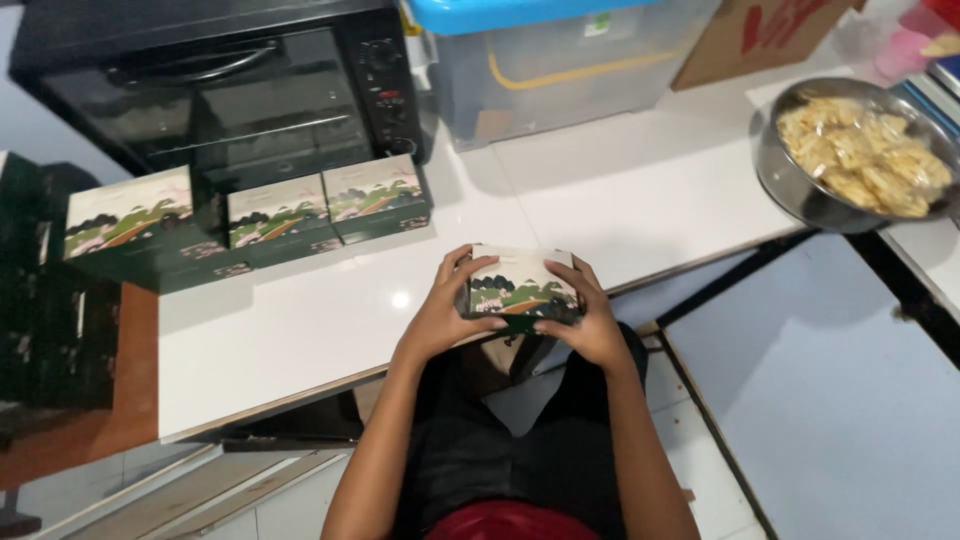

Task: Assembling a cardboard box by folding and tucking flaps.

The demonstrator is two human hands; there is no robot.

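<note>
I hold a small green carton box (520, 285) with a printed landscape lid over the near edge of a white table (620, 200). My left hand (445, 315) grips its left side, thumb under the front. On the box's right side sits my right hand (590, 320), fingers curled over the top corner. Three matching green boxes (270, 215) stand in a row at the table's back left, apart from both hands.
A black countertop oven (220, 90) stands behind the row of boxes. A clear plastic bin with a blue lid (560, 60) is at the back. At the right, a metal bowl (800, 190) holds pale chips. Floor tiles lie below.
</note>
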